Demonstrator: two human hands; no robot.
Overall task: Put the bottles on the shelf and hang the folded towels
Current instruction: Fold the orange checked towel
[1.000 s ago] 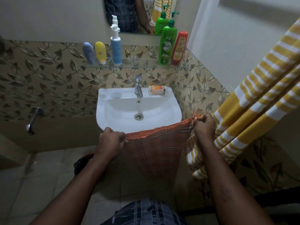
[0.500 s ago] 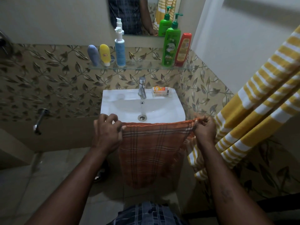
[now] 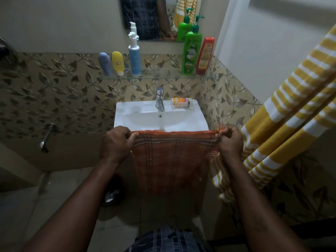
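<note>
An orange checked towel [image 3: 174,160] hangs stretched flat in front of the sink. My left hand [image 3: 116,144] grips its top left corner and my right hand [image 3: 230,142] grips its top right corner. On the glass shelf [image 3: 160,74] above the sink stand a blue tube [image 3: 105,63], a yellow tube [image 3: 117,62], a blue pump bottle [image 3: 134,55], a green pump bottle [image 3: 191,51] and a red bottle [image 3: 205,55]. A yellow and white striped towel [image 3: 291,115] hangs slanting down the right side.
The white sink [image 3: 138,119] with a chrome tap [image 3: 160,99] and a soap dish [image 3: 181,103] sits under the shelf. A mirror [image 3: 154,17] is above. A wall tap [image 3: 46,139] sticks out at the left. A dark object [image 3: 113,191] lies on the tiled floor.
Both hands have lifted the orange towel higher and pulled its top edge taut, so it now covers the sink's front rim. The view has tilted down slightly.
</note>
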